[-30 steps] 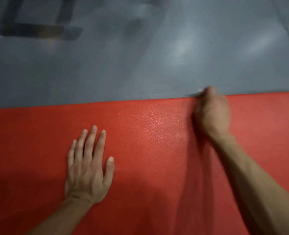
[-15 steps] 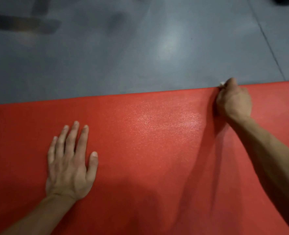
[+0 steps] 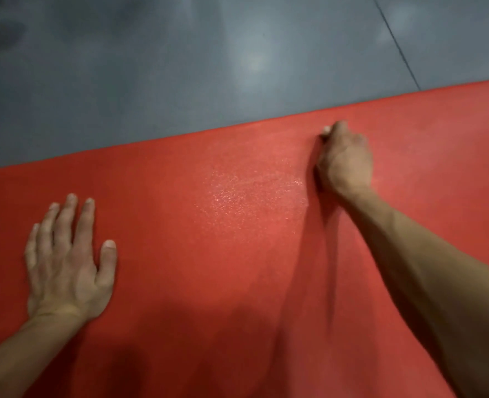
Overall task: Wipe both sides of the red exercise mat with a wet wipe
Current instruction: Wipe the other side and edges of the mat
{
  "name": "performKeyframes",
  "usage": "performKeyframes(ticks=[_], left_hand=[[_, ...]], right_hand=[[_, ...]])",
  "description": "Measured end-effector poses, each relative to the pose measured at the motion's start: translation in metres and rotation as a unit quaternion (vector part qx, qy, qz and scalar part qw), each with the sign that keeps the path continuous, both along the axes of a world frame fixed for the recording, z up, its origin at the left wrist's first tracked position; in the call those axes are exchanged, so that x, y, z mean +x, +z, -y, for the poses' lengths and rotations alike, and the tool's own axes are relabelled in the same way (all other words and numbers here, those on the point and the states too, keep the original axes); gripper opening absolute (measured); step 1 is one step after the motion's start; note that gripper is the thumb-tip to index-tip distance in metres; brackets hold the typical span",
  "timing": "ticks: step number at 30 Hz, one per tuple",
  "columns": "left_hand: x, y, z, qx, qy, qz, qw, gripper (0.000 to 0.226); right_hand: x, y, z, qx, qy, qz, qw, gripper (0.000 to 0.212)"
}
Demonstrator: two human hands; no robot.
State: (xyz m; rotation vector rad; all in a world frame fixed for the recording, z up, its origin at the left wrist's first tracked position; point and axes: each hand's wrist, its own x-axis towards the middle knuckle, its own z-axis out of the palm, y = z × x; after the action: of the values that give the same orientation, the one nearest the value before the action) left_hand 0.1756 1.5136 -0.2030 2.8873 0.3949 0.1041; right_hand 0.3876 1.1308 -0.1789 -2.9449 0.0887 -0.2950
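Both hands sit on the flat red foam exercise mat (image 3: 237,254): left hand (image 3: 65,262) splayed flat, right hand (image 3: 343,159) fisted around a barely visible white wet wipe (image 3: 326,129). Hard strokes could bunch the mat.

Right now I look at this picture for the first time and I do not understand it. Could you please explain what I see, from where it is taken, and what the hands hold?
There is no machine here. A person wears a camera on the head, and it looks forward and down, so you see that person's own two arms reaching away from you.

The big red surface is the mat. It lies flat on a grey floor, which fills the top of the picture.

The left hand lies flat on the mat with its fingers straight. It holds nothing.

The right hand is curled, knuckles up, and presses on the mat close to its far edge. A small white bit shows at the fingertips: this is most likely the wipe, mostly hidden under the hand.

Left of that hand the mat glistens in a patch, which looks wet.
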Motion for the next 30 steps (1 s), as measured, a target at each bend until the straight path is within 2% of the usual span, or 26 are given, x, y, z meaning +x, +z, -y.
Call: performKeyframes(ticks=[3,5,6,7,8,10,12,14,15,17,18,20,21,22,24,26,28,29,30], left_hand=[[-0.002,-0.002,0.002,-0.004,-0.001,0.012,1.0,0.073],[-0.002,-0.009,-0.003,0.001,-0.008,0.02,1.0,0.073],[-0.002,-0.013,-0.007,0.0,-0.012,0.022,1.0,0.072],[-0.001,-0.017,-0.01,-0.004,-0.017,0.023,1.0,0.072],[-0.002,-0.02,-0.011,-0.009,-0.019,0.024,0.999,0.071],[-0.002,-0.021,-0.009,-0.012,-0.016,0.029,0.999,0.071],[-0.001,-0.02,-0.007,-0.003,-0.013,0.028,1.0,0.071],[-0.001,-0.023,-0.012,-0.009,-0.018,0.025,0.999,0.071],[-0.002,-0.027,-0.015,-0.015,-0.02,0.022,0.999,0.072],[-0.004,-0.033,-0.021,-0.015,-0.022,0.016,1.0,0.072],[-0.004,-0.035,-0.021,-0.014,-0.021,0.015,1.0,0.073],[-0.002,-0.036,-0.022,-0.009,-0.021,0.015,1.0,0.073],[-0.001,-0.036,-0.023,-0.009,-0.022,0.014,1.0,0.073],[-0.001,-0.036,-0.022,-0.011,-0.02,0.012,1.0,0.073],[-0.001,-0.036,-0.023,-0.013,-0.019,0.009,1.0,0.073],[-0.001,-0.037,-0.024,-0.013,-0.02,0.012,1.0,0.073],[-0.001,-0.039,-0.024,-0.011,-0.018,0.014,1.0,0.073],[-0.001,-0.039,-0.024,-0.011,-0.016,0.011,1.0,0.074],[-0.001,-0.037,-0.023,-0.014,-0.017,0.008,1.0,0.074]], right_hand=[[-0.045,-0.004,-0.068,0.039,0.203,-0.003,0.978,0.005],[-0.071,-0.008,-0.09,0.01,0.362,-0.026,0.932,0.016],[-0.075,-0.006,-0.083,-0.005,0.402,-0.029,0.915,0.02],[-0.07,-0.003,-0.064,-0.002,0.398,-0.021,0.917,0.019],[-0.062,0.0,-0.039,0.003,0.352,-0.005,0.936,0.016],[-0.038,0.001,0.022,-0.008,0.175,0.033,0.984,0.016],[-0.021,0.006,0.08,-0.009,-0.007,0.004,1.0,0.039],[-0.02,0.009,0.081,0.0,-0.063,-0.017,0.998,0.053],[-0.03,0.007,0.066,0.002,-0.031,-0.02,0.999,0.052],[-0.062,0.002,0.018,0.04,0.084,-0.019,0.996,0.034],[-0.081,0.0,-0.005,0.057,0.159,-0.025,0.985,0.026],[-0.109,-0.002,-0.031,0.027,0.306,-0.038,0.951,0.022],[-0.107,-0.002,-0.025,0.009,0.35,-0.031,0.936,0.022],[-0.098,-0.004,-0.008,0.001,0.346,-0.021,0.938,0.018],[-0.072,-0.005,0.043,-0.011,0.239,0.002,0.971,0.017],[-0.051,-0.003,0.111,-0.024,0.051,0.0,0.998,0.029],[-0.048,0.005,0.141,0.02,-0.123,-0.02,0.992,0.031],[-0.05,0.008,0.129,0.029,-0.154,-0.023,0.987,0.032],[-0.056,0.007,0.109,0.04,-0.136,-0.025,0.99,0.034]])
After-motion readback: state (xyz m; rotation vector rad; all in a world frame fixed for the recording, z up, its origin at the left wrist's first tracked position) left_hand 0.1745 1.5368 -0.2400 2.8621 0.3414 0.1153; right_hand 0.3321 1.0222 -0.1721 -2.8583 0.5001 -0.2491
